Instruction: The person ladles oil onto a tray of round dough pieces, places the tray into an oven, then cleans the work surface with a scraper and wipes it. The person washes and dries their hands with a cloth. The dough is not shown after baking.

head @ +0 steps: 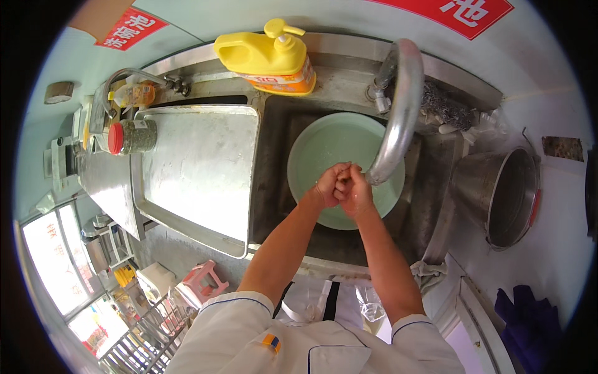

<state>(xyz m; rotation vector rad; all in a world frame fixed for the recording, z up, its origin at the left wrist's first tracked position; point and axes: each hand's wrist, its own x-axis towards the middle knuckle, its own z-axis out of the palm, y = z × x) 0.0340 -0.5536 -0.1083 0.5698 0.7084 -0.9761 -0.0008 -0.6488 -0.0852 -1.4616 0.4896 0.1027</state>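
Note:
My left hand (331, 185) and my right hand (356, 192) are pressed together, fingers curled against each other, above a round pale green basin (299, 140) of water. The basin stands in a dark stainless steel sink (275, 173). Just right of the hands is the end of a thick curved metal faucet (402, 117); whether water runs from it I cannot tell. No object shows in either hand, though the space between the palms is hidden. Behind the sink stands a yellow pump jug of detergent (266, 56), its lower part orange and labelled.
Left of the sink lies a large metal tray (201, 173), with a red-lidded jar (135, 136) at its edge. Steel wool (446, 107) lies behind the faucet. A metal bucket (495, 196) is at the right, and a cloth (429, 276) hangs at the front right corner.

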